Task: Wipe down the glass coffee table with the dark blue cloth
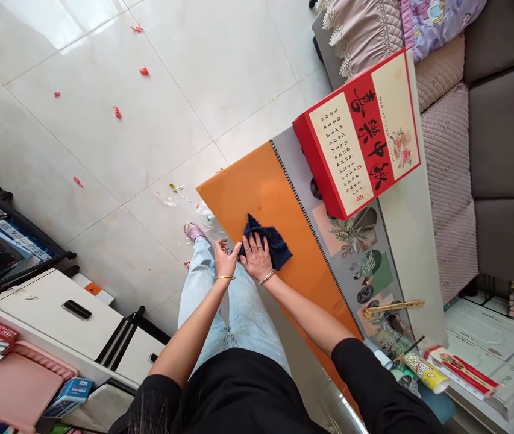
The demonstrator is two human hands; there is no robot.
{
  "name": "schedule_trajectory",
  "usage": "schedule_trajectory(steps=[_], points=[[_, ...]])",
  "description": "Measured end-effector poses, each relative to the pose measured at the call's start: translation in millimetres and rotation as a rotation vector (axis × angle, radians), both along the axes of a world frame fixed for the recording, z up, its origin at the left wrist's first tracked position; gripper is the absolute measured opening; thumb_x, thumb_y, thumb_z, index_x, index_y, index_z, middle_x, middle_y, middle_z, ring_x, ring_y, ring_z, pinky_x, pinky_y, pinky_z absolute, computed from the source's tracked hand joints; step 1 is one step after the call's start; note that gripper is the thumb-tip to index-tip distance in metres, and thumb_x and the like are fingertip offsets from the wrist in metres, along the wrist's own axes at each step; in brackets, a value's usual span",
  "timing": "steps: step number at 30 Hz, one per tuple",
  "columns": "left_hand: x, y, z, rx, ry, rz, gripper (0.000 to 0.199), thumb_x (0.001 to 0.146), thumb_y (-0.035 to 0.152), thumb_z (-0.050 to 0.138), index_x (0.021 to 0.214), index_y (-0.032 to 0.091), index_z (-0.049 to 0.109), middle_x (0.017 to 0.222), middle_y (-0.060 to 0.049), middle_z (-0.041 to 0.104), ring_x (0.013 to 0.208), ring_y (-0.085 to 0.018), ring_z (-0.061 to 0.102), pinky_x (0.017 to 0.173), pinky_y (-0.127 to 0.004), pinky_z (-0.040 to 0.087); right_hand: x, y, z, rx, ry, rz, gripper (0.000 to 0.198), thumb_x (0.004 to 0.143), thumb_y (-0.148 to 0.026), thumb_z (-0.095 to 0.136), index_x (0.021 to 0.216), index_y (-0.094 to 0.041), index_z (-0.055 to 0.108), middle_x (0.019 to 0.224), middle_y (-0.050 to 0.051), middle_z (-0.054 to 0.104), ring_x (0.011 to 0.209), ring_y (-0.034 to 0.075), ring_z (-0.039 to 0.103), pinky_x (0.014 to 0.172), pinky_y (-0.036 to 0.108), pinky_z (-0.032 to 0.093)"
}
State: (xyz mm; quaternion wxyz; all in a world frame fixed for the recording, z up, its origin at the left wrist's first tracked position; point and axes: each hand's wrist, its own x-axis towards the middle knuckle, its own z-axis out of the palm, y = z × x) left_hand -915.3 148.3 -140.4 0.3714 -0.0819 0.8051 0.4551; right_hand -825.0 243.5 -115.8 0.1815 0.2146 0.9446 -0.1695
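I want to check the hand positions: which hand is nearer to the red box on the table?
Right. The right hand lies flat on the dark blue cloth, below the red box. The left hand is at the table edge, farther away.
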Motion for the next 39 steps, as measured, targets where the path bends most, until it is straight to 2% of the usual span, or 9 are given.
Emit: schedule_trajectory(steps=[5, 12, 16, 20, 22, 25, 30, 35, 39], points=[[-37.4, 7.8, 0.6, 0.043, 0.053, 0.154, 0.049, 0.076, 0.058, 0.072, 0.101, 0.023, 0.050, 0.081, 0.004, 0.048, 0.069, -0.011, 0.050, 0.071, -0.027, 0.042, -56.0, 1.0, -1.0, -0.038, 0.096, 0.007, 0.065, 0.098, -0.041, 0.048, 0.155, -0.013, 0.035, 0.161, 0.017, 0.035, 0.153, 0.030, 0.024, 0.124, 0.056, 0.020], [-112.6, 27.6, -6.6, 0.014, 0.246, 0.350, 0.038, 0.081, 0.048, 0.071, 0.097, 0.022, 0.049, 0.078, 0.005, 0.045, 0.074, -0.010, 0.051, 0.079, -0.023, 0.042, -152.1, 9.1, -6.8, -0.080, 0.250, 0.006, 0.057, 0.104, -0.030, 0.036, 0.158, -0.013, 0.028, 0.165, 0.013, 0.026, 0.155, 0.025, 0.016, 0.126, 0.052, 0.016], [-148.3, 36.0, -0.5, 0.021, 0.379, 0.341, 0.031, 0.083, 0.037, 0.072, 0.101, 0.021, 0.053, 0.083, 0.004, 0.048, 0.073, -0.009, 0.048, 0.075, -0.021, 0.040, -187.7, 14.2, -4.6, -0.099, 0.300, -0.011, 0.055, 0.104, -0.023, 0.030, 0.159, -0.017, 0.025, 0.165, 0.009, 0.026, 0.155, 0.022, 0.015, 0.127, 0.051, 0.015], [-158.9, 39.8, 12.7, 0.023, 0.554, 0.176, 0.021, 0.088, 0.031, 0.066, 0.107, 0.022, 0.065, 0.089, 0.001, 0.049, 0.072, -0.009, 0.047, 0.075, -0.022, 0.041, -197.4, 17.1, 2.5, -0.131, 0.319, -0.015, 0.054, 0.104, -0.022, 0.029, 0.159, -0.021, 0.025, 0.165, 0.006, 0.027, 0.156, 0.020, 0.013, 0.128, 0.052, 0.015], [-149.4, 38.4, 18.1, 0.031, 0.620, 0.036, 0.021, 0.092, 0.030, 0.060, 0.109, 0.024, 0.070, 0.089, 0.000, 0.050, 0.075, -0.011, 0.049, 0.078, -0.023, 0.042, -188.4, 16.5, 5.5, -0.136, 0.321, -0.023, 0.054, 0.105, -0.021, 0.028, 0.158, -0.020, 0.026, 0.165, 0.007, 0.027, 0.156, 0.020, 0.013, 0.128, 0.051, 0.015], [-117.0, 30.8, 20.1, 0.028, 0.654, -0.164, 0.028, 0.095, 0.028, 0.054, 0.117, 0.026, 0.072, 0.087, -0.002, 0.052, 0.077, -0.014, 0.053, 0.080, -0.025, 0.042, -155.4, 11.5, 6.7, -0.124, 0.306, -0.042, 0.054, 0.104, -0.021, 0.030, 0.159, -0.019, 0.026, 0.165, 0.008, 0.027, 0.155, 0.021, 0.016, 0.128, 0.049, 0.017], [-41.5, 13.2, 17.1, -0.103, 0.714, -0.459, 0.042, 0.096, 0.023, 0.048, 0.135, 0.027, 0.062, 0.091, -0.005, 0.058, 0.082, -0.017, 0.057, 0.078, -0.026, 0.041, -71.0, -3.8, -0.5, -0.064, 0.295, -0.048, 0.056, 0.104, -0.024, 0.035, 0.159, -0.019, 0.024, 0.165, 0.009, 0.026, 0.154, 0.022, 0.020, 0.126, 0.048, 0.020], [29.6, 0.3, 24.8, -0.271, 0.730, -0.782, 0.049, 0.100, 0.023, 0.038, 0.147, 0.023, 0.050, 0.092, -0.006, 0.062, 0.079, -0.017, 0.057, 0.073, -0.026, 0.041, 14.2, -19.5, -9.6, -0.021, 0.297, -0.047, 0.058, 0.103, -0.021, 0.037, 0.159, -0.019, 0.024, 0.162, 0.011, 0.033, 0.152, 0.024, 0.028, 0.124, 0.048, 0.024], [85.7, -12.4, 33.3, -0.286, 0.721, -0.998, 0.050, 0.100, 0.023, 0.037, 0.150, 0.020, 0.046, 0.095, -0.007, 0.065, 0.082, -0.018, 0.059, 0.072, -0.028, 0.042, 84.3, -33.1, -11.7, 0.016, 0.268, -0.044, 0.060, 0.102, -0.021, 0.040, 0.159, -0.017, 0.025, 0.161, 0.013, 0.036, 0.150, 0.026, 0.031, 0.122, 0.049, 0.026]])
